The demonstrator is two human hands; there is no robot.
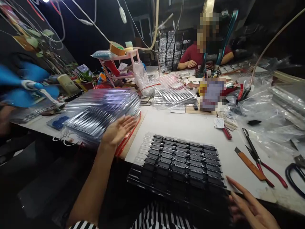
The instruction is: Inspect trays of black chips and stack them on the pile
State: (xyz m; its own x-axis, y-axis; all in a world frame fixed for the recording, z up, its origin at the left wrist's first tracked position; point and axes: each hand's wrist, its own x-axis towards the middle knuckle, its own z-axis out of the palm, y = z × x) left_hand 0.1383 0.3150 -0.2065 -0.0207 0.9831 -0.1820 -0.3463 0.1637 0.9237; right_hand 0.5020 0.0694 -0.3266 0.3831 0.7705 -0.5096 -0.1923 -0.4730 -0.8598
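Tray of black parts (183, 162) overhangs near edge of white tabletop (166, 122). Left hand (119, 129) is at tabletop's left, beside clear-tray stack (102, 114), fingers loosely spread. Right hand (250, 205) is at tabletop's near edge, upper fingers parted; cannot tell whether pinching tray.

Dim room (83, 41); white worktable (164, 122); pink rack (121, 76); light (46, 1) upper left.

Your sleeve (83, 225) had black-and-white stripes; ridged parts (180, 160) were black, desk (162, 124) white, fan blades (35, 71) blue, plier handles (274, 174) red.
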